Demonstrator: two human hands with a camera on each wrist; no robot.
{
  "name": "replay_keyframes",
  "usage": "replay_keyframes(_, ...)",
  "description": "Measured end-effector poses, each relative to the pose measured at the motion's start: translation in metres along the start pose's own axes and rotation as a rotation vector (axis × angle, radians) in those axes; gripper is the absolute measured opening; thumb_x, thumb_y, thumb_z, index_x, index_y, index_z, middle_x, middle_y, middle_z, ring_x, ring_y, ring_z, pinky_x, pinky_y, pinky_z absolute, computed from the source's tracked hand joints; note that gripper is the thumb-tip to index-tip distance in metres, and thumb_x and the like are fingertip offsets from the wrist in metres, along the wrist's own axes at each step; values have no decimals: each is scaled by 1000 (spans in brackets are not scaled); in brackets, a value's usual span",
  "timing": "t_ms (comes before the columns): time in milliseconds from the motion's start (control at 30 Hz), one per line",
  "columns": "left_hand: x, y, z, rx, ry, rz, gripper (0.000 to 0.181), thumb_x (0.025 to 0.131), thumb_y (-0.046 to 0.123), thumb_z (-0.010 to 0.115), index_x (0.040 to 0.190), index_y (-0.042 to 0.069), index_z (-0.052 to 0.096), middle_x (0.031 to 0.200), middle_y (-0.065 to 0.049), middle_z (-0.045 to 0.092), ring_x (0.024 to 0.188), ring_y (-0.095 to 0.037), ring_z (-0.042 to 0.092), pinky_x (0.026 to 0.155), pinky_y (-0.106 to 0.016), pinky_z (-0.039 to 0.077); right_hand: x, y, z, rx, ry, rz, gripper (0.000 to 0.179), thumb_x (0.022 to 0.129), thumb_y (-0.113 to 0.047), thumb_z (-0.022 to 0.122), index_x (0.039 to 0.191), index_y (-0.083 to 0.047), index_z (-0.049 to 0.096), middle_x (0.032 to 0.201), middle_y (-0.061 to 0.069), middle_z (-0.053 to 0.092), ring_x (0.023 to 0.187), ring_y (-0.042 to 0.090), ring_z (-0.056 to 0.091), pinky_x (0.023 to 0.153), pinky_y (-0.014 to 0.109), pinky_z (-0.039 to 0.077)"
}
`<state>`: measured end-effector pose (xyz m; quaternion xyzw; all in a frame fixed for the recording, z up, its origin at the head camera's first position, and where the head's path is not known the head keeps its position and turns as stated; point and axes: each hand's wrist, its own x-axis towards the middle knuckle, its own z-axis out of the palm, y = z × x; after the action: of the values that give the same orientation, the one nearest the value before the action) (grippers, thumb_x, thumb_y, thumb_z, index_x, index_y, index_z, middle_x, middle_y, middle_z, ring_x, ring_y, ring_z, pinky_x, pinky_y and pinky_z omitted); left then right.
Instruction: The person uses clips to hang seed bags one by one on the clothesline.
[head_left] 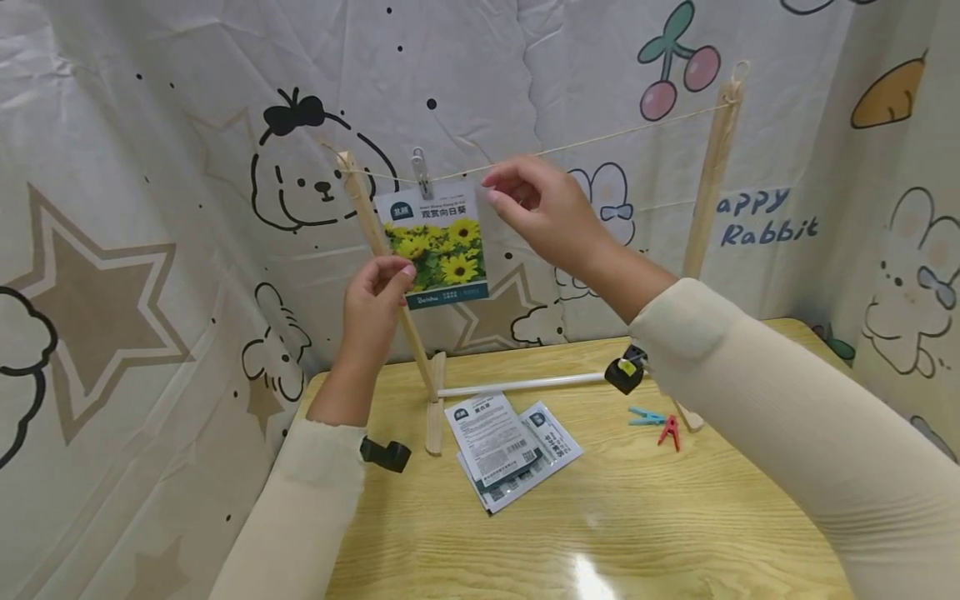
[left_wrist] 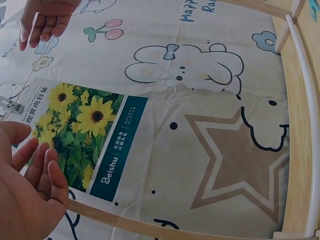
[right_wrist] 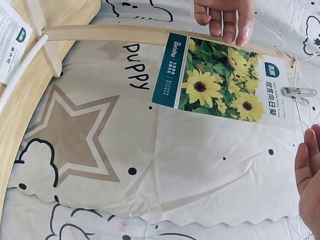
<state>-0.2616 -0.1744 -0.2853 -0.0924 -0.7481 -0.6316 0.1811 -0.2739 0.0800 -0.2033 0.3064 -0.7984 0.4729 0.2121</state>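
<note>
A seed packet (head_left: 437, 242) with yellow flowers on its front hangs from a string (head_left: 630, 132), held at its top edge by a metal clip (head_left: 422, 173). At the packet's lower left edge is my left hand (head_left: 377, 292), its fingers loosely bent and nothing gripped; in the right wrist view its fingers overlap the packet's side. My right hand (head_left: 543, 200) is raised beside the packet's upper right corner, close to the string. Relaxed fingers with nothing between them show on that right hand (left_wrist: 47, 22) in the left wrist view.
Wooden posts (head_left: 712, 179) carry the string at both ends, joined low by a white rod (head_left: 525, 384). More packets (head_left: 495, 442) lie overlapping on the wooden table (head_left: 637, 517). Blue (head_left: 647, 417) and red (head_left: 670, 432) clothespins lie at the right. A printed curtain (head_left: 480, 67) hangs behind.
</note>
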Motion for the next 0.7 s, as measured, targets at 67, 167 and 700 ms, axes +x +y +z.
replay_keyframes(67,-1,0,0,3,-1,-10,16,101,25,62,110,12,64,95,5,60,94,-18,59,79,-28,51,-2,2,-1,-1,0,5,24,103,-21,60,123,-9,64,112,3,64,90,12,58,81,24,51)
replay_keyframes(167,-1,0,0,1,-8,-17,16,101,25,63,110,12,64,95,5,60,92,-15,59,80,-30,51,-5,4,-3,-3,2,9,25,103,-21,60,124,-9,64,112,2,64,90,11,59,80,24,51)
replay_keyframes(700,-6,-8,5,38,-43,-32,20,100,23,65,115,9,63,99,6,60,94,-17,57,79,-25,50,-24,9,-6,19,-39,49,26,104,-25,58,125,-9,63,114,3,66,95,12,61,84,26,52)
